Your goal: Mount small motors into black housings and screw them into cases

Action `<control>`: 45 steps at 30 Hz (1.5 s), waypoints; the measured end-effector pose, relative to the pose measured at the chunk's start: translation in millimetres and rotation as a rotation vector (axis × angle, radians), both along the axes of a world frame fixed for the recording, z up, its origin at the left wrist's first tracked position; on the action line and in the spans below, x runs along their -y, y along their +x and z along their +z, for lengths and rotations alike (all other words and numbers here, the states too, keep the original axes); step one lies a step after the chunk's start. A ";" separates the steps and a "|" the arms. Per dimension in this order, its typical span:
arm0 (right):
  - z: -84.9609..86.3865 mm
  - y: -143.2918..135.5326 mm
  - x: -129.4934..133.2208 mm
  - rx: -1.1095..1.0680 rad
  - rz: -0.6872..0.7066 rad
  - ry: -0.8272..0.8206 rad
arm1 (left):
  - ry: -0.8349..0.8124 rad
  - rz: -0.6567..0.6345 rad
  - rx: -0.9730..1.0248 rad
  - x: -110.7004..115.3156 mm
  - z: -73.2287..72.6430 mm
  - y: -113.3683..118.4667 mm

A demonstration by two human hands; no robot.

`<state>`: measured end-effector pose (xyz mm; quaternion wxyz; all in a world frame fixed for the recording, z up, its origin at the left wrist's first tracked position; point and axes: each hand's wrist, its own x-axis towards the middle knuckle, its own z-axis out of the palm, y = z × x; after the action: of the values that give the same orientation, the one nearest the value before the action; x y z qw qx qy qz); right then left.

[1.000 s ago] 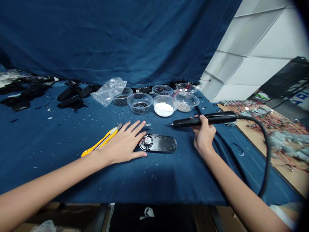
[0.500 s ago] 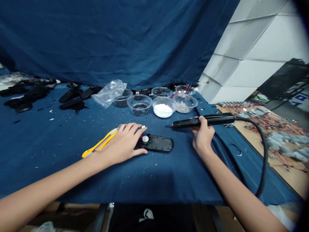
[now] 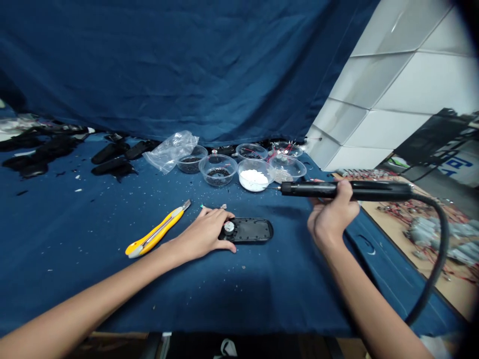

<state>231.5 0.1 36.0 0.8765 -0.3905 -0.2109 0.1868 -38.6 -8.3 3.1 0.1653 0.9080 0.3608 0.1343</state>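
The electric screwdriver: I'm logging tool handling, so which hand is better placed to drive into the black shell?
Right hand: it already grips the electric screwdriver. Left hand steadies the black shell.

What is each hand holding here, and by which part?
The right hand grips the corded black tool mid-barrel. The left hand holds nothing, fingers resting on the black casing's left end.
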 end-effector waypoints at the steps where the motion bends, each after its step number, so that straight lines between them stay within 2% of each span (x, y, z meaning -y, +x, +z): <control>1: 9.0 -4.9 -0.9 -0.035 0.027 0.019 | 0.000 0.004 -0.004 2.2 1.4 0.5; 3: 22.9 -15.4 -2.2 -0.117 0.084 0.047 | 0.008 0.000 -0.017 2.7 9.4 -0.3; 5: 28.3 -24.6 -2.3 -0.166 0.117 0.043 | 0.021 0.007 0.001 -8.4 23.7 -3.7; 7: 25.0 -30.9 -0.6 -0.176 0.119 0.001 | 0.066 0.070 0.070 -36.8 40.6 -8.5; 9: 16.5 -33.8 2.9 -0.168 0.120 -0.079 | 0.168 0.194 0.128 -80.4 54.1 -11.8; 10: 11.9 -34.2 4.9 -0.160 0.120 -0.118 | 0.160 0.233 0.074 -105.0 58.3 -11.6; 13: 2.2 -32.7 10.6 -0.116 0.123 -0.183 | -0.056 0.166 -0.130 -171.7 60.8 -2.8; 15: 0.7 -30.8 12.9 -0.087 0.120 -0.185 | -0.143 0.114 -0.188 -201.2 60.5 6.2; 17: 2.0 -28.4 14.1 -0.070 0.114 -0.189 | -0.156 0.109 -0.189 -219.9 64.2 9.9; 20: 4.8 -23.8 14.8 -0.068 0.104 -0.188 | -0.052 0.244 -0.108 -240.8 74.1 -5.1; 21: 5.4 -22.2 14.9 -0.069 0.104 -0.187 | 0.001 0.347 -0.083 -247.6 75.7 -15.2; 23: 5.8 -19.3 14.8 -0.068 0.104 -0.190 | -0.021 0.471 -0.166 -260.6 72.7 -37.8; 27: 5.5 -17.8 14.0 -0.068 0.096 -0.192 | -0.201 0.424 -0.297 -275.4 46.8 -69.1; 29: 5.4 -18.9 13.3 -0.074 0.088 -0.192 | -0.255 0.406 -0.317 -277.1 35.6 -72.8; 31: 4.8 -19.7 12.6 -0.080 0.082 -0.193 | -0.264 0.415 -0.309 -276.9 31.5 -72.0; 45: -5.4 -16.2 3.8 -0.120 0.084 -0.161 | -0.070 0.605 -0.050 -252.2 49.0 -60.3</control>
<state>215.2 -3.8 30.6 0.8448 -0.4383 -0.1585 0.2630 -98.9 243.9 52.1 0.1403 0.7560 0.6232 0.1427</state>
